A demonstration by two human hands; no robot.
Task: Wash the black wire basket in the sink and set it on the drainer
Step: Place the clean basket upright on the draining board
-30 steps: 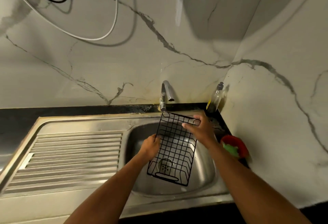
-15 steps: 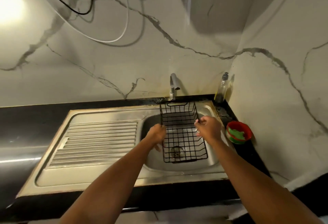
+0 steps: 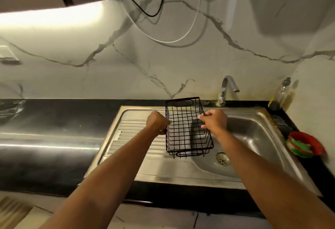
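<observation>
black wire basket (image 3: 186, 129) sits upright, open side up, over the right end of the ribbed drainer (image 3: 134, 134), its near right corner overhanging the sink bowl (image 3: 253, 138). left hand (image 3: 156, 122) curls round the left rim wire and right hand (image 3: 214, 121) pinches the right rim. whether the basket's base touches the steel i cannot tell. no water shows at the tap (image 3: 228, 85), so the washing looks done. what's left, i'd judge, is settling it fully on the ribs and letting go. a red dish (image 3: 306, 144) stands right of the sink.

Both forearms extended forward; left grip (image 3: 157, 122) and right grip (image 3: 213, 121) curled on opposite sides of basket (image 3: 187, 131).
</observation>
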